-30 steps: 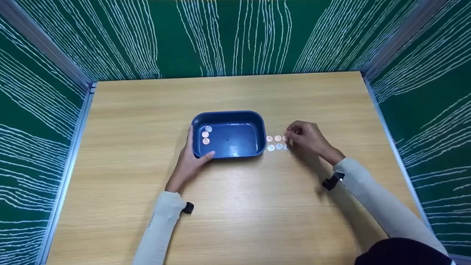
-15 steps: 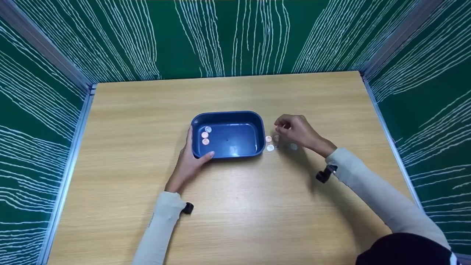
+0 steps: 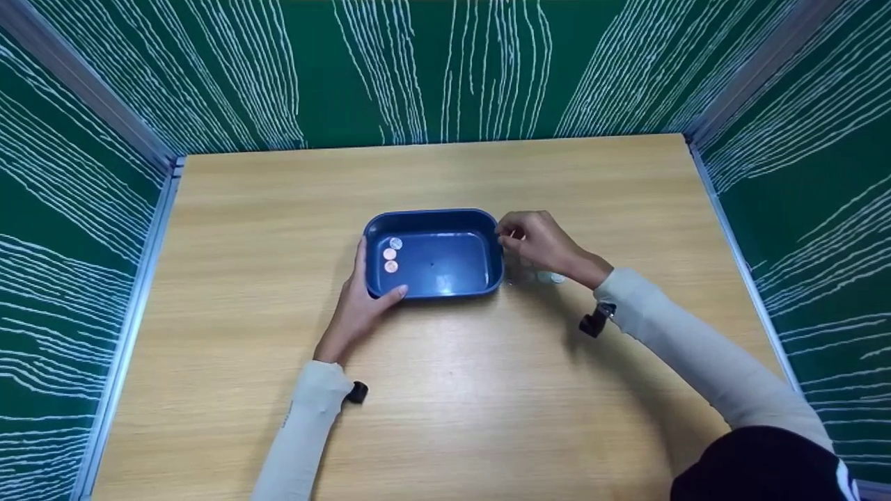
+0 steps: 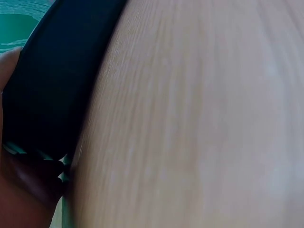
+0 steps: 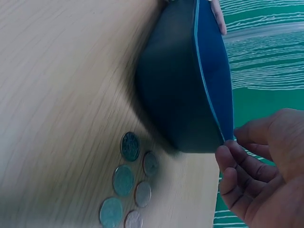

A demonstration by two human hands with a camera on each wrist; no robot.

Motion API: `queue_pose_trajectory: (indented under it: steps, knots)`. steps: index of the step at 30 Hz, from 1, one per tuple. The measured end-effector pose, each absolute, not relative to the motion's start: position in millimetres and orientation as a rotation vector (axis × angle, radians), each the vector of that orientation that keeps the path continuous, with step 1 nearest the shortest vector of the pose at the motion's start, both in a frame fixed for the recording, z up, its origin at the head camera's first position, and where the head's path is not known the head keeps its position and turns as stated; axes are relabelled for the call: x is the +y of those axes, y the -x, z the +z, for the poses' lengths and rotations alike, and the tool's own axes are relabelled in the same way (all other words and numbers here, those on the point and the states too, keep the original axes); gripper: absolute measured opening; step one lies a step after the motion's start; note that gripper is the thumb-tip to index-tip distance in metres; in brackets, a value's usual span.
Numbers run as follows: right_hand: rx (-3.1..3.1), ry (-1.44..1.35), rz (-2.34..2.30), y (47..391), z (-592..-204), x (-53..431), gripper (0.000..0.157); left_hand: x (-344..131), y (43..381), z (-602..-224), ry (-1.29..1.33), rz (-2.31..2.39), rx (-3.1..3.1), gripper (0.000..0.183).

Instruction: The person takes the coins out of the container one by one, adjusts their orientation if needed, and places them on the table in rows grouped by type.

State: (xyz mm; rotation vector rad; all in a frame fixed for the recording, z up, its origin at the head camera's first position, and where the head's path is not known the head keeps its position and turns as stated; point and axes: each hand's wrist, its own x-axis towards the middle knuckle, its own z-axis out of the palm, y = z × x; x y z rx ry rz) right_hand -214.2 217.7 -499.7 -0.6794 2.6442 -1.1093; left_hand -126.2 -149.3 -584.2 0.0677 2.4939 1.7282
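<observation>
My left hand (image 3: 358,306) grips the left end of a blue plastic box (image 3: 433,298), the thumb over its near rim. Inside, at the left, lie three coins (image 3: 390,255), two coppery and one silvery. My right hand (image 3: 539,240) is at the box's right rim with thumb and fingertips pinched together; they hold a coin that is mostly hidden by the fingers. In the right wrist view those fingertips (image 5: 228,148) overlap the rim's corner. Several coins (image 5: 123,180) lie in two rows on the table beside the box, partly covered by my hand in the head view.
The wooden table (image 3: 445,390) is enclosed by green panels (image 3: 487,69) with wavy white lines at the back and both sides. Metal posts (image 3: 759,66) stand at the corners. The left wrist view is mostly tabletop and the box's dark outer wall (image 4: 52,71).
My right hand has risen from the far end of the coin rows and moved left to the box's right rim. My left hand and the box stay in place.
</observation>
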Motion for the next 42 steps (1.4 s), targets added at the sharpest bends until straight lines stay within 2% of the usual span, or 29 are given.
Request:
queue_pose_trajectory:
  steps: [15, 29, 42]
  knots:
    - [2.665, 0.808, -1.027, 220.3, -494.8, 194.7, 0.014, -144.5, 130.1, -583.5, -0.088, 1.731, 2.500, 0.125]
    - [2.633, 0.960, -0.958, 227.2, -499.4, 153.3, 0.016, -148.8, 127.4, -583.8, -0.063, 1.719, 2.473, 0.123]
    - [2.538, 0.945, -0.931, 236.9, -513.8, 114.5, 0.020, -151.0, 124.5, -583.1, -0.083, 1.723, 2.478, 0.124]
